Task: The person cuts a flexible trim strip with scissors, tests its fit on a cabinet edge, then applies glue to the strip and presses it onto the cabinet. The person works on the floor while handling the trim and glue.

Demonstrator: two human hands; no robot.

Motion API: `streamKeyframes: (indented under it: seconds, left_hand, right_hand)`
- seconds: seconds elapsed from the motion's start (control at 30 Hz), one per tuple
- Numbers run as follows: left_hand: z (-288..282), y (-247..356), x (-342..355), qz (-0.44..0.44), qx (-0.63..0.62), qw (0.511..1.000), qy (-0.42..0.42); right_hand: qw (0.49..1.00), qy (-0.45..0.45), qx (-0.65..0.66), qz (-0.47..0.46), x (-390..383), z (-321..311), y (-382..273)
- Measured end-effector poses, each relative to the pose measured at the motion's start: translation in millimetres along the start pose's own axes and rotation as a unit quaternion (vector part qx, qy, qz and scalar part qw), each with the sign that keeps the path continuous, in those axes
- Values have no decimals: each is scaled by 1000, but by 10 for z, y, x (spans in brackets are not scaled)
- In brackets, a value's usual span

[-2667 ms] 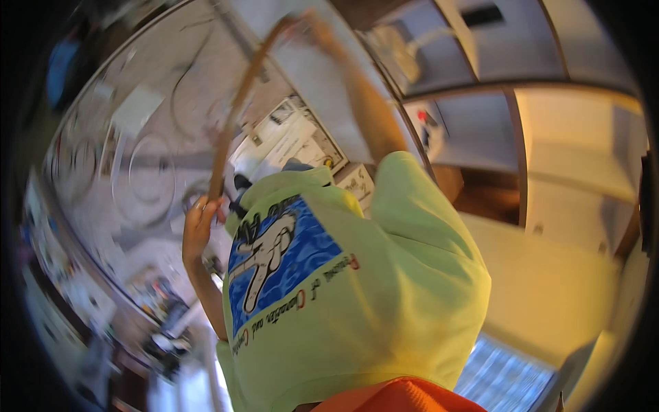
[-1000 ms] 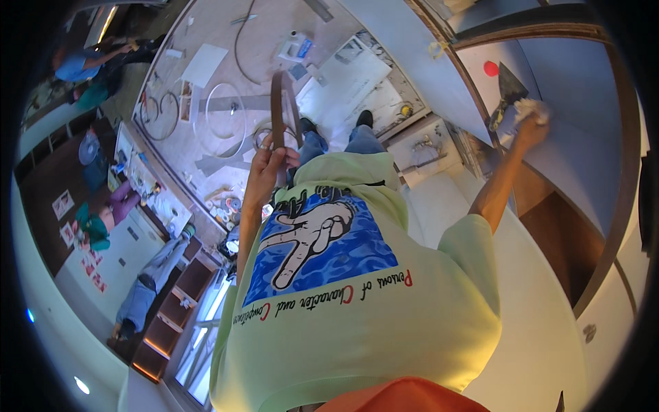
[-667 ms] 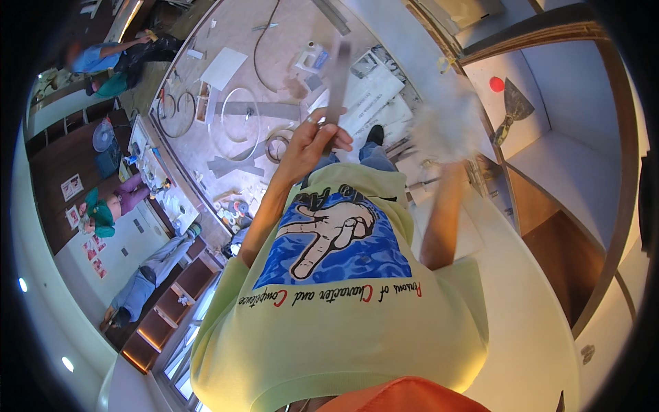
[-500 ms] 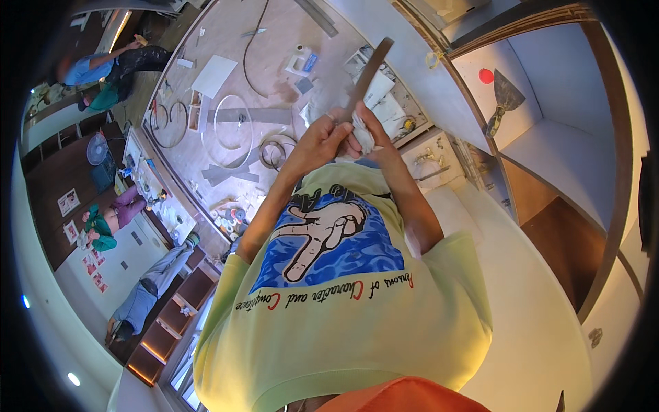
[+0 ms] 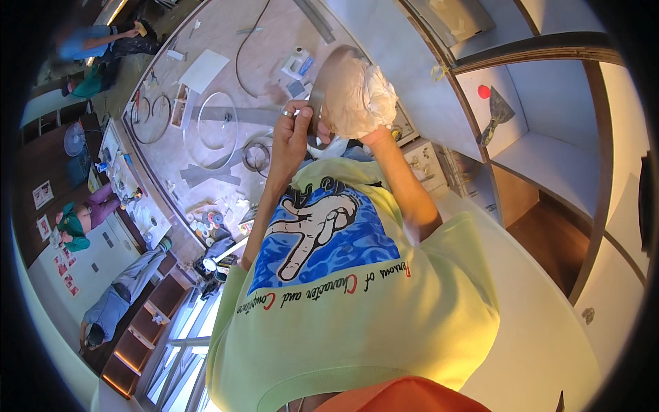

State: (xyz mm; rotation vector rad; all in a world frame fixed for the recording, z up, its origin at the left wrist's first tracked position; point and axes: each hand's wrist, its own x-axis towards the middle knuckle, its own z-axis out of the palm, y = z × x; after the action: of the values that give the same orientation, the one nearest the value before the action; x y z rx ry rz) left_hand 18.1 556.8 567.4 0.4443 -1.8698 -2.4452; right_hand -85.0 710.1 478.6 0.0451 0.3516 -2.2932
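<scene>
Brown strip [image 5: 320, 96] stands in front of the chest, pinched between the thumb and fingers of the left hand [image 5: 290, 143]. Half a second ago it rose nearly straight, with the crumpled cloth [image 5: 362, 99] bunched small against its base; now the strip bows into an arc and the cloth has opened into a wide puff beside it. That puts the upper stretch against or just behind the cloth; its far end is blurred, so I can't say which. The right hand [image 5: 376, 137] carries the cloth, but its fingers are mostly covered, and I cannot tell how they close.

The strip is thin, flat and springy-looking, with a smooth face. The cloth is cream, soft and deeply creased. On the pinkish floor [image 5: 274, 44] lie a pale round hoop [image 5: 199, 132] and a darker coil [image 5: 245, 158]; a stained, fan-bladed scraper [image 5: 500, 108] is in the cabinet compartment [image 5: 563, 99].
</scene>
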Motion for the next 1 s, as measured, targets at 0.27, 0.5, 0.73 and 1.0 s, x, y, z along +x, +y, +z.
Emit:
streamKeyframes:
  seconds: [0.27, 0.5, 0.73, 1.0]
  left_hand:
    - [-436, 13, -30, 43, 48, 998, -21]
    - [-736, 8, -49, -13, 225, 973, -52]
    - [-992, 141, -227, 29, 255, 965, -61]
    - [-1083, 240, -344, -1, 185, 982, -30]
  right_hand:
    - [939, 136, -273, -159, 11, 259, 467]
    - [976, 61, -201, 50, 77, 812, 786]
    - [955, 43, -281, 80, 152, 1063, 961]
    - [869, 47, -491, -37, 283, 1182, 1118]
